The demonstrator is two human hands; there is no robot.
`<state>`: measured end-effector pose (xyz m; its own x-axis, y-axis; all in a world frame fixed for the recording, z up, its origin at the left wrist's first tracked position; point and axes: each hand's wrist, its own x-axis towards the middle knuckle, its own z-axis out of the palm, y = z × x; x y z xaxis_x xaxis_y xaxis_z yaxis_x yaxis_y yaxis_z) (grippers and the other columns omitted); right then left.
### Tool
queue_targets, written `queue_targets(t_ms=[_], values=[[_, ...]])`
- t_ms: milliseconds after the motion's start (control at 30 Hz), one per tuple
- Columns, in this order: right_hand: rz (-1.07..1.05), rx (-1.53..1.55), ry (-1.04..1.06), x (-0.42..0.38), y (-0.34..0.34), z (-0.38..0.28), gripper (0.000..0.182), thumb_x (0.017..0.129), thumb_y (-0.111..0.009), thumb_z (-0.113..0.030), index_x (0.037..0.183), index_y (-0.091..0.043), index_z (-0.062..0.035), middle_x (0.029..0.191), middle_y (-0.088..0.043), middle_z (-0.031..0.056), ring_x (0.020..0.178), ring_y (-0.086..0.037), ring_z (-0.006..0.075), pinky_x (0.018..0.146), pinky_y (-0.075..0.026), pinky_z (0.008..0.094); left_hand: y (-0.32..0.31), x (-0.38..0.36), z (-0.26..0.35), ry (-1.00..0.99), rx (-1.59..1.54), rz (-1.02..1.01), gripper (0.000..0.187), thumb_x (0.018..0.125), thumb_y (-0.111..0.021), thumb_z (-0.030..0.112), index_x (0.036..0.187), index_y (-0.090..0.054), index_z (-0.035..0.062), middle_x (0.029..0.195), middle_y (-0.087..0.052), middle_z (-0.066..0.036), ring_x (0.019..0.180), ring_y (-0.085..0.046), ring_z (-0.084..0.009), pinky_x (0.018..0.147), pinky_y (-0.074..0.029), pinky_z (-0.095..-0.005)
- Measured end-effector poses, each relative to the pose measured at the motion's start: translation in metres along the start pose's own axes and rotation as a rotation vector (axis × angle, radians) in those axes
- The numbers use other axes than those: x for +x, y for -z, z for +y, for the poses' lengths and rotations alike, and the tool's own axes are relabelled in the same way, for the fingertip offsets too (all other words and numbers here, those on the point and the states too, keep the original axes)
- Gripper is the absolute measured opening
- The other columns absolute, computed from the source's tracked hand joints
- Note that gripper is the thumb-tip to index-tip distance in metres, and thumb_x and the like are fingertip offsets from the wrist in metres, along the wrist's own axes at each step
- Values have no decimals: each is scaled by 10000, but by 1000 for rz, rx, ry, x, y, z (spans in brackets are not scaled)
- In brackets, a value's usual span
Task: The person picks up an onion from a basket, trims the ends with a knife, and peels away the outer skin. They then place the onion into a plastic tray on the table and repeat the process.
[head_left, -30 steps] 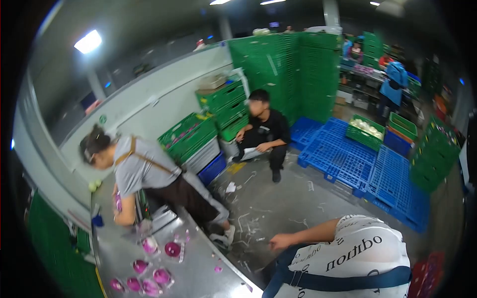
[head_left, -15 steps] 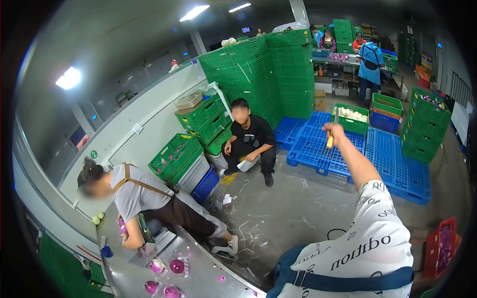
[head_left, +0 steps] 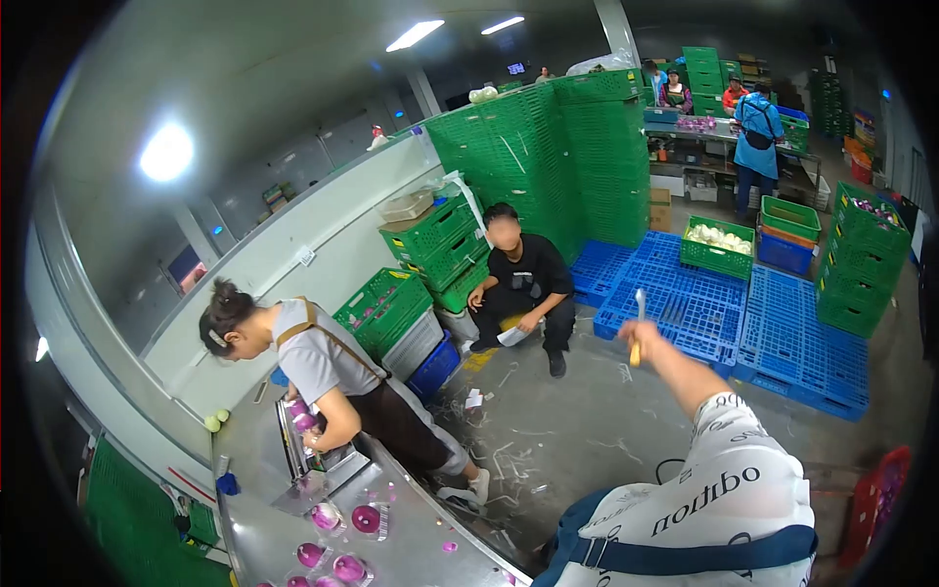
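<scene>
My right hand [head_left: 642, 338] is stretched out at the right, its fingers closed around a small knife. The knife's yellow handle [head_left: 635, 354] points down and its short blade [head_left: 641, 301] stands up above the fingers, in front of the blue pallets [head_left: 675, 303]. My left hand does not show. On the metal table [head_left: 421, 533] at the lower left lie several peeled purple onions [head_left: 366, 519], some on clear wrapping.
A co-worker [head_left: 333, 352] in a grey shirt handles purple onions at the table. Another person [head_left: 528, 284] squats beside stacked green crates [head_left: 425, 245]. A green crate of white onions [head_left: 719, 245] stands on the pallets. Scraps litter the floor [head_left: 548, 421]. More people work behind.
The view has shifted, with the surroundings now farther right and slightly lower. My right hand has come down with the knife. The grey-shirted co-worker's head and arms have moved.
</scene>
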<state>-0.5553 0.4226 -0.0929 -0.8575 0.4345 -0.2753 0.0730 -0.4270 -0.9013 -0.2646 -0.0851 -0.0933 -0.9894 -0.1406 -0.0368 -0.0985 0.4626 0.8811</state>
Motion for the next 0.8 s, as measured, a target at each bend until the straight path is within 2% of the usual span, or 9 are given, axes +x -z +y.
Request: queue_targets(t_ms=[67, 133, 167, 233, 300, 367, 467, 567, 800], values=[[11, -237, -178, -31, -16, 74, 115, 798, -606, -62, 841, -712, -46, 767, -695, 119, 504, -530, 165, 425, -412, 306, -3, 1, 2, -1, 13, -16, 242, 842, -635, 239, 937, -670, 18, 896, -691, -201, 815, -670, -367, 773, -539, -430], [-367, -474, -366, -53, -14, 148, 144, 778, -651, -70, 891, -732, -30, 848, -724, 106, 564, -574, 188, 468, -467, 336, -4, 2, 6, 9, 26, -27, 242, 833, -643, 240, 929, -675, 20, 889, -692, -200, 811, -671, -368, 769, -539, -429], [-601, -834, -278, -71, -20, 176, 229, 754, -704, -108, 967, -759, -43, 862, -730, 72, 598, -614, 190, 492, -498, 330, -4, 2, 7, 12, 32, -34, 242, 829, -647, 241, 925, -677, 20, 885, -693, -200, 810, -671, -369, 767, -539, -428], [-859, -1150, -227, -111, -32, 228, 285, 772, -721, -175, 1042, -772, -101, 853, -718, 52, 612, -641, 187, 504, -519, 325, -6, 3, 7, 18, 45, -47, 243, 820, -655, 242, 918, -681, 22, 878, -694, -199, 806, -672, -369, 764, -539, -427], [-1051, -1284, -294, -159, -48, 245, 271, 788, -703, -166, 1048, -769, -124, 867, -711, 51, 605, -638, 185, 494, -516, 319, -6, 2, 7, 26, 61, -52, 243, 811, -663, 243, 910, -686, 23, 871, -695, -197, 803, -673, -370, 760, -540, -426], [-1183, -1480, -289, -187, -66, 262, 246, 796, -711, -203, 1026, -759, -128, 883, -724, 89, 658, -675, 244, 557, -538, 375, -5, 0, 7, 37, 77, -62, 243, 802, -671, 245, 902, -690, 24, 865, -696, -196, 799, -674, -371, 757, -540, -425], [-1425, -1667, 139, -195, -86, 323, 248, 791, -738, -271, 987, -743, -119, 895, -732, 135, 753, -701, 316, 661, -547, 445, -5, -4, 5, 58, 97, -61, 244, 789, -683, 247, 891, -697, 26, 854, -697, -195, 794, -675, -372, 751, -540, -423], [-1547, -1440, 262, -223, -111, 336, 302, 771, -764, -339, 940, -733, -91, 911, -732, 162, 849, -702, 359, 743, -531, 492, -1, -12, 0, 95, 120, -53, 245, 775, -695, 249, 879, -703, 28, 844, -699, -193, 789, -676, -373, 746, -540, -422], [-1756, -1601, 340, -252, -135, 359, 265, 743, -751, -266, 898, -749, -51, 883, -728, 212, 896, -709, 382, 781, -546, 495, 10, -38, -27, 218, 196, -27, 247, 744, -723, 254, 853, -719, 32, 819, -702, -189, 776, -679, -376, 733, -541, -418]])
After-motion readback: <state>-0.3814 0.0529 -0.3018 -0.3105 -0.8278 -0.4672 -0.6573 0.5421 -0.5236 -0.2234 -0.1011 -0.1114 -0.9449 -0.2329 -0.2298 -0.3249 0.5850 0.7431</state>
